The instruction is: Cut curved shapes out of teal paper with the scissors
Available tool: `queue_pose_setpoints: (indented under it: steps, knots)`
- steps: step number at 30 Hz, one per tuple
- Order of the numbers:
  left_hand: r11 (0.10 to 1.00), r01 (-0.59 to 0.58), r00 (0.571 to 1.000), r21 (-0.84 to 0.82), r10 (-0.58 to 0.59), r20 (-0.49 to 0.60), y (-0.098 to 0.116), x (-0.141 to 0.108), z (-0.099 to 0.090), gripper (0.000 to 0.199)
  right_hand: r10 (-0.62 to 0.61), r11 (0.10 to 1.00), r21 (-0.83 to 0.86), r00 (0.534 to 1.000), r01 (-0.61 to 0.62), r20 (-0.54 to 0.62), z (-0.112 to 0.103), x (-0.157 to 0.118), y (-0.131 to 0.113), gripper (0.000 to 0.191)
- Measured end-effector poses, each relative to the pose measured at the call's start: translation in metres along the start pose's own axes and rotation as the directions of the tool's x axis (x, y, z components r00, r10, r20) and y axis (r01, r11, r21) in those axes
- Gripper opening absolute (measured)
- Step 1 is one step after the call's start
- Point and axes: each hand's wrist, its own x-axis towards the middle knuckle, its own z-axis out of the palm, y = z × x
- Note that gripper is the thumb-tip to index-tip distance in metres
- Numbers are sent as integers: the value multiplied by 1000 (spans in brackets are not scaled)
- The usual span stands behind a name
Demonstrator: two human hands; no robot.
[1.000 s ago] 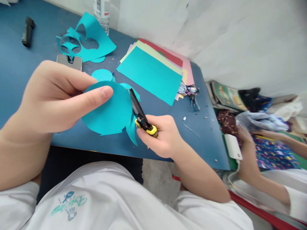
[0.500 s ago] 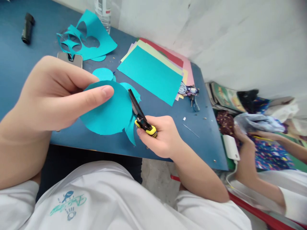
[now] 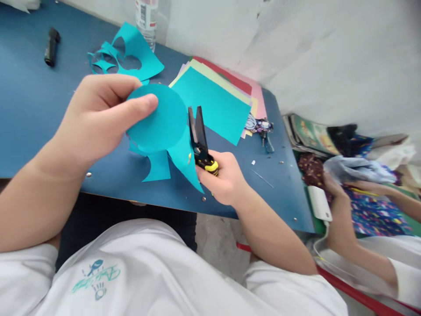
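Nearest, the right hand (image 3: 225,180) grips scissors (image 3: 200,142), blades parted at a teal paper circle (image 3: 161,120) pinched by the left hand (image 3: 98,118) above the counter (image 3: 33,109). Beyond lie stacked coloured sheets (image 3: 217,96), teal scraps (image 3: 131,55) and a bottle (image 3: 146,19).

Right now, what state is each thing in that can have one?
Left hand: pinching the teal paper circle.
Teal paper circle: partly cut, offcut flaps hanging below.
Scissors: blades open at the circle's edge.
Right hand: gripping the scissors.
Scrap sheet: lying on the table, holes cut out.
Paper stack: flat, uncut.
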Motion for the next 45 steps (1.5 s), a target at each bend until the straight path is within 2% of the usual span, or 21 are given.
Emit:
queue_pose_setpoints:
  steps: [2,6,9,11,14,18,20,23,27,31,35,38,41,45]
  knots:
    - [999,-27,1000,30,26,6,-6,8,0,40,33,998,53,999,-33,-11,2,3,3,23]
    - [997,-9,998,-74,4,-64,-19,21,0,36,70,990,124,995,-61,-66,7,8,6,21]
    - [984,51,993,-170,-68,-95,-28,28,1,41,139,965,233,989,-123,-52,8,13,5,27]
    - [963,136,981,-233,-164,-101,-34,33,0,40,205,937,294,978,-187,-31,8,17,3,31]
    - [943,205,976,-262,-217,-18,-39,38,-4,40,249,901,363,968,-236,11,6,21,1,30]
    - [949,256,955,-184,-219,199,-41,40,-10,42,274,820,513,961,-255,40,0,30,-3,27]
    - [962,242,939,-126,-200,280,-42,40,-11,45,277,751,621,961,-225,14,-6,39,-5,25]
    - [983,172,924,-57,-141,356,-42,39,-13,45,280,666,704,958,-246,69,-16,55,-8,23]
    - [996,91,937,8,-88,339,-44,39,-16,36,227,673,706,970,-220,86,-22,71,-3,29]
    - [993,115,953,31,-119,277,-45,41,-18,39,184,696,682,974,-226,136,-18,70,10,34]
    - [975,200,926,93,-219,306,-48,40,-16,50,157,712,667,976,-219,153,-12,59,19,40]
    - [960,196,906,201,-256,339,-52,38,-14,55,157,722,661,979,-205,133,-9,54,18,42]
    - [950,114,899,292,-224,376,-58,37,-13,63,145,732,655,982,-189,120,-10,53,15,43]
    - [959,-46,918,281,-71,391,-66,38,-10,68,81,759,637,990,-137,116,-14,51,14,41]
